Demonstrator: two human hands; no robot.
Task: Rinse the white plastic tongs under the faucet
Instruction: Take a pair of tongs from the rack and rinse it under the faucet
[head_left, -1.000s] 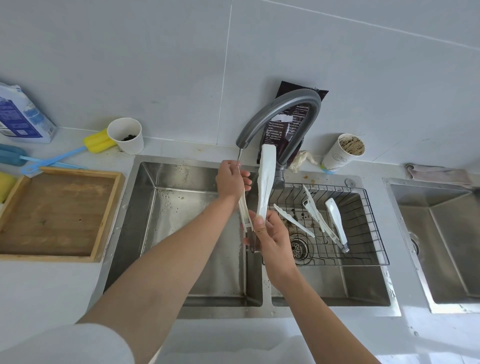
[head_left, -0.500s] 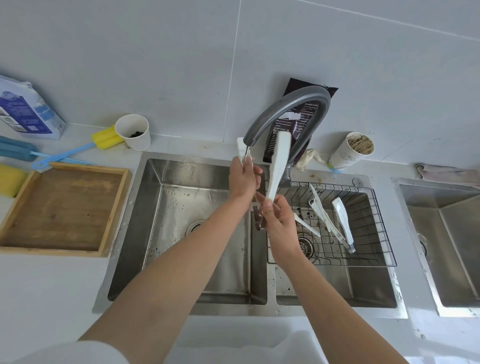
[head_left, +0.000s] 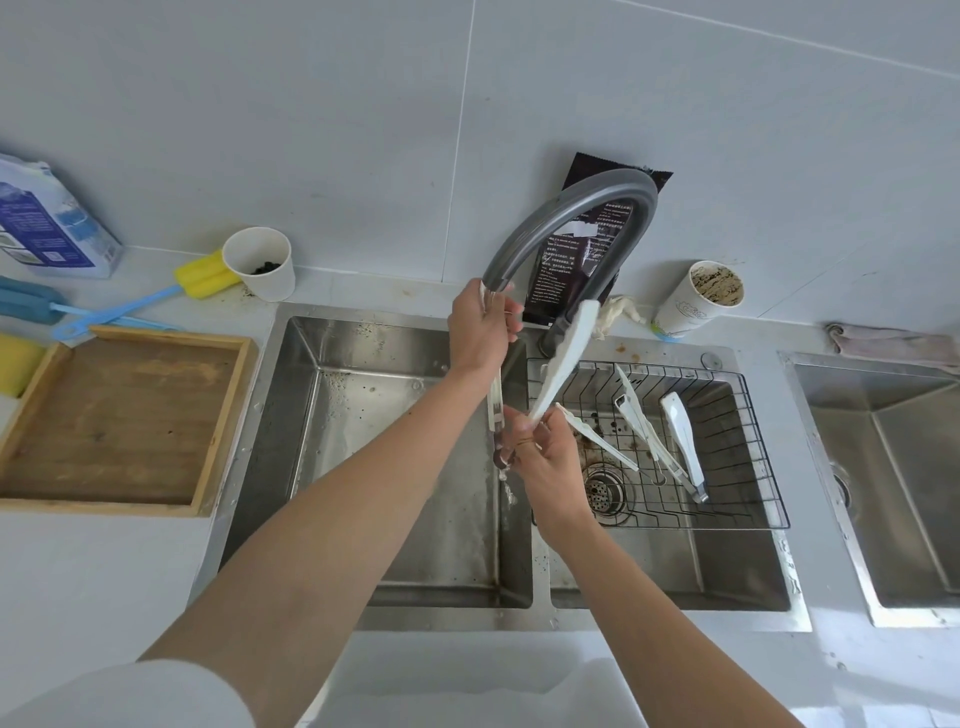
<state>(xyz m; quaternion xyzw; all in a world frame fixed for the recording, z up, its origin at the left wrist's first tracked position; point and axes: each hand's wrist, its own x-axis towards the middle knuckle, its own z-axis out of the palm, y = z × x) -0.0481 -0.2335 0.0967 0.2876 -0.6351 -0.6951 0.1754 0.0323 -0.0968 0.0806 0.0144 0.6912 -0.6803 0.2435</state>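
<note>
A steel sink (head_left: 395, 618) is seen across the middle of the frame, with a grey faucet (head_left: 571, 208) bent over it at the upper middle. Just under the spout, one arm of the white plastic tongs (head_left: 563, 358) is gripped by the curled left hand (head_left: 478, 332). The joined end is pinched lower down by the right hand (head_left: 550, 462). The wet tongs could be dropped if the pinch is loosened. Water could be splashed out by the wide arm.
</note>
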